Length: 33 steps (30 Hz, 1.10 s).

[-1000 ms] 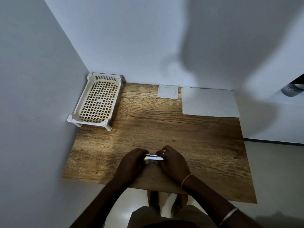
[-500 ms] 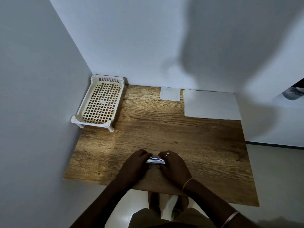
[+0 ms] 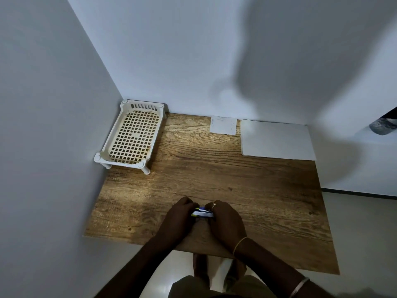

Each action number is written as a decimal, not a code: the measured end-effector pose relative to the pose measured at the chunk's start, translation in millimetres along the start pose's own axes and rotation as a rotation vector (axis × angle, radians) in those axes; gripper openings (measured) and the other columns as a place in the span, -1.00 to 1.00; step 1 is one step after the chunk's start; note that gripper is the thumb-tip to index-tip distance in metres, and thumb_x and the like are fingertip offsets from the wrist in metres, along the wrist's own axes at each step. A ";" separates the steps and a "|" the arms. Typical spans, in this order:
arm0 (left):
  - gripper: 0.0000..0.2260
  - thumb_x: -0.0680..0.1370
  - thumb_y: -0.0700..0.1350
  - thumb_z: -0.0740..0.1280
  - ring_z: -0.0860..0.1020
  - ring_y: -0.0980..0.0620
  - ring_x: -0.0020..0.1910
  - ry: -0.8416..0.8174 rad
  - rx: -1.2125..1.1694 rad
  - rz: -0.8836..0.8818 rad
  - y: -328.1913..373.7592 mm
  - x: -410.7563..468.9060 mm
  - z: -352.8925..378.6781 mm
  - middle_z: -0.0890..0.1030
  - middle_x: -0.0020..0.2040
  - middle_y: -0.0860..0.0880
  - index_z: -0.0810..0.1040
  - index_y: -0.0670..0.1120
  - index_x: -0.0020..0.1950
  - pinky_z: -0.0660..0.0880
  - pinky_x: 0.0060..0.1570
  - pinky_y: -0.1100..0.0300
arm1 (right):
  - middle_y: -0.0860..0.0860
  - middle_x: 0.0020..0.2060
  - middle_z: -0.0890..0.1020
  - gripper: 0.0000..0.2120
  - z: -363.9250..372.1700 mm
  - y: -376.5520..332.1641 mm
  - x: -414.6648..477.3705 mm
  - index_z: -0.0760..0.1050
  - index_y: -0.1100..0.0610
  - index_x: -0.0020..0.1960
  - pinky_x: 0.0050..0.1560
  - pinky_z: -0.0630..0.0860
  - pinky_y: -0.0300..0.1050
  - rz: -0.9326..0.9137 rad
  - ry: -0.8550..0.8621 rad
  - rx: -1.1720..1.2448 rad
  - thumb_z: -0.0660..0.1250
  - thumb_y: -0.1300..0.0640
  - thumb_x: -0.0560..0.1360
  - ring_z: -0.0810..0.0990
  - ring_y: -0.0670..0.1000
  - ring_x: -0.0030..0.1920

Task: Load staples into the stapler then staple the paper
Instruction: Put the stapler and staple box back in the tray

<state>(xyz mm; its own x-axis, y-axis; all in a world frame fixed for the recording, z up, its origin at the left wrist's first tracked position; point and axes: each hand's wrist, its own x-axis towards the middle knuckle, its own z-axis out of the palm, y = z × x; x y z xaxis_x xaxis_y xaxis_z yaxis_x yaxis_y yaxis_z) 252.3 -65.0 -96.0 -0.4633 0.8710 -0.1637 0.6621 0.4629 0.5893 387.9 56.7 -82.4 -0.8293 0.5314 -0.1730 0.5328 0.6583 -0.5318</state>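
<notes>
Left hand (image 3: 180, 216): fingers curled, pinching the stapler (image 3: 203, 213) by its left end.
Right hand (image 3: 225, 219): fingers curled on the right end, probably bracing it for loading.
Stapler: between both sets of fingertips, low over the table (image 3: 236, 179).
Paper (image 3: 277, 139): well beyond the fingers, far right, waiting for stapling.

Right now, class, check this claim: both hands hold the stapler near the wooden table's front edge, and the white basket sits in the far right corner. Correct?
No. The head view shows the white basket in the far left corner; the paper stack lies far right. The rest stands: the left hand and right hand hold the stapler near the wooden table's front edge.
</notes>
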 end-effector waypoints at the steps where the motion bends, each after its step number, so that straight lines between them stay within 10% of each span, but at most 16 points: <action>1: -0.69 0.50 -0.17 0.48 0.60 0.02 0.05 -0.004 0.004 0.007 -0.3 -0.3 -0.1 0.60 0.13 -0.02 0.66 -0.04 0.24 0.52 0.02 0.14 | -0.05 0.01 0.64 -0.71 -0.7 0.2 1.3 0.58 -0.05 0.15 0.02 0.49 -0.08 -0.007 -0.007 -0.018 0.28 0.19 0.49 0.58 0.03 0.07; 33: -0.69 0.34 -0.31 0.55 0.64 -0.12 -0.07 0.167 0.075 -0.008 -32.3 43.8 -141.5 0.66 0.00 -0.13 0.72 -0.15 0.07 0.55 -0.08 0.08 | 0.08 -0.08 0.66 -0.78 -52.0 -88.6 130.1 0.64 0.09 0.00 -0.18 0.35 -0.14 -0.362 -0.075 -0.140 0.37 -0.02 0.48 0.62 0.11 -0.06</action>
<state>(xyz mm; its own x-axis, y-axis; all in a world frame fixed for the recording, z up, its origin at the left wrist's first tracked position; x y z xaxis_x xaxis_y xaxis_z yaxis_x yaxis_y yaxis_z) 127.3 -65.1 -10.2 -0.5559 0.8307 -0.0303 0.6974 0.4859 0.5269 241.5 95.2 -14.7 -0.9750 0.2147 -0.0581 0.2174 0.8651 -0.4521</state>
